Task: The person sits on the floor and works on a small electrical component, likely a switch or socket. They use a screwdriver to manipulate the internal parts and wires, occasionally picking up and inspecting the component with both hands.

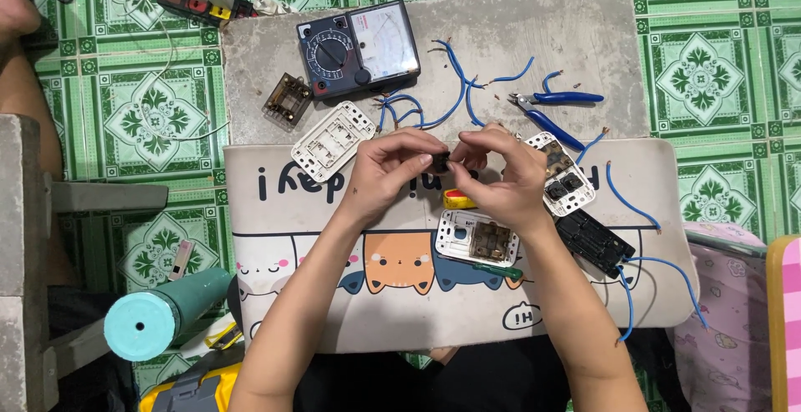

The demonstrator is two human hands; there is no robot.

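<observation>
Both hands, left hand [385, 171] and right hand [502, 176], are pinching one small black switch part [441, 161] in their fingers above the mat's [275, 212] centre; next move likely calls for careful seating.

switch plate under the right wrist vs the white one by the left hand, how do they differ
The switch plate below the right hand lies nearly level on the cat mat and holds a brownish see-through block in its frame. The white plate by the left hand lies tilted, half on the grey slab, and shows only white parts. Both are white rectangular frames, lying flat and untouched.
</observation>
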